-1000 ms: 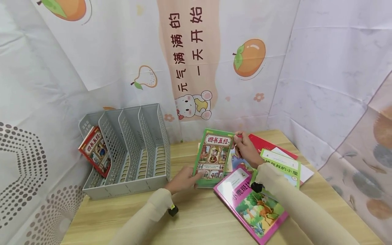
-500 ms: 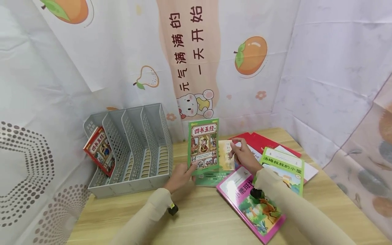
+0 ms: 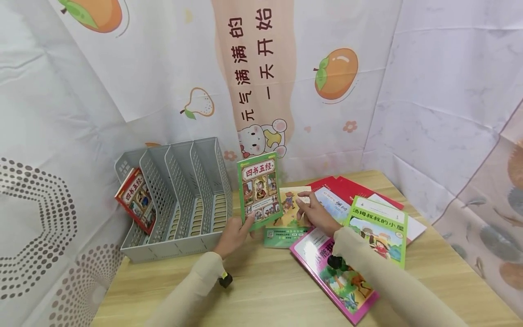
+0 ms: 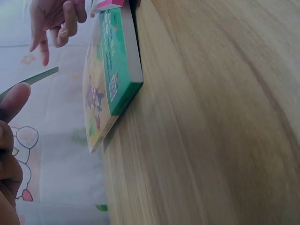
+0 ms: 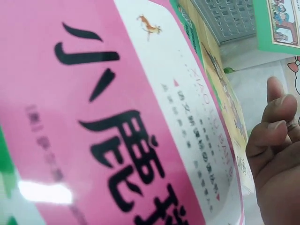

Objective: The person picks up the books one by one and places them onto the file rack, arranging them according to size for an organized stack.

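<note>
My left hand [image 3: 234, 234] grips a green-bordered comic-style book [image 3: 260, 188] by its lower edge, thumb on the front cover. The book is raised and leans back, cover toward me. In the left wrist view only its thin edge shows, under the thumb [image 4: 18, 99]. My right hand [image 3: 316, 212] holds nothing and hovers by the right side of a yellow book [image 3: 291, 216], fingers loosely bent. Beneath the yellow one lies a teal book [image 3: 279, 238], mostly covered. The pink book [image 3: 312, 259] fills much of the right wrist view, below the right hand.
A grey slotted file rack [image 3: 175, 247] stands at the left, with a red book [image 3: 138, 200] leaning in its leftmost slot. To the right lie a lime-green book [image 3: 377, 227], a pale blue book [image 3: 330, 202] and red books [image 3: 367, 193]. Curtains hang behind the table [image 3: 261, 290].
The left hand has lifted the green book off the pile and carried it left toward the rack. The right hand has let go of it, moving slightly left over the uncovered yellow book.
</note>
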`<state>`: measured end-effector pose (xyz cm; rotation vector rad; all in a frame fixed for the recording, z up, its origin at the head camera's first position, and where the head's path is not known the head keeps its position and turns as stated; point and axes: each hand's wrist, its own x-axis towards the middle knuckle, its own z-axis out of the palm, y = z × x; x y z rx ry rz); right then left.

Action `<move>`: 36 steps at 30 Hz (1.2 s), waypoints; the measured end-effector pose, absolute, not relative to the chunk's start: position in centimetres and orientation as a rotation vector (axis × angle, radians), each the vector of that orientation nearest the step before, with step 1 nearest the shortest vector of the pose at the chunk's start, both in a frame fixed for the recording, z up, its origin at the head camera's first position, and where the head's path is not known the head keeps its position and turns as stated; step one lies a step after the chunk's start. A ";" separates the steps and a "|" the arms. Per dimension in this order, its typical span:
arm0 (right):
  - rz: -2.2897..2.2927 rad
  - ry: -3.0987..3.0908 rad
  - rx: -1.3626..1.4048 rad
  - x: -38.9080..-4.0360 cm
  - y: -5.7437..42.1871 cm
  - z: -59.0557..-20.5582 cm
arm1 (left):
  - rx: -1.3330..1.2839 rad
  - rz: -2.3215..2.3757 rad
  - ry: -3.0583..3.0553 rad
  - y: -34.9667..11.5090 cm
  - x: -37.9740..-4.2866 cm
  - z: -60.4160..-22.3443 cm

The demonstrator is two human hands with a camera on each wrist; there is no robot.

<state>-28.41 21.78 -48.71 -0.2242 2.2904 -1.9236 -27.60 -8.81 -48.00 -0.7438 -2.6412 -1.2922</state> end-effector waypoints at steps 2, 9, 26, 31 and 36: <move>-1.907 2.298 -0.229 -28.3 21.6 -48.9 | -0.727 -1.288 -2.637 -9.1 -27.7 -47.9; -1.938 2.202 -0.322 -28.1 20.7 -49.1 | -0.690 -1.320 -2.600 -10.2 -27.5 -47.2; -1.854 2.321 -0.317 -28.3 18.2 -49.5 | -0.554 -1.253 -2.491 -13.9 -27.5 -45.9; -1.822 2.327 -0.354 -28.1 17.3 -49.3 | -0.525 -1.231 -2.459 -14.5 -27.4 -46.2; -1.787 2.330 -0.366 -28.2 16.3 -49.3 | -0.444 -1.300 -2.433 -15.3 -27.0 -46.1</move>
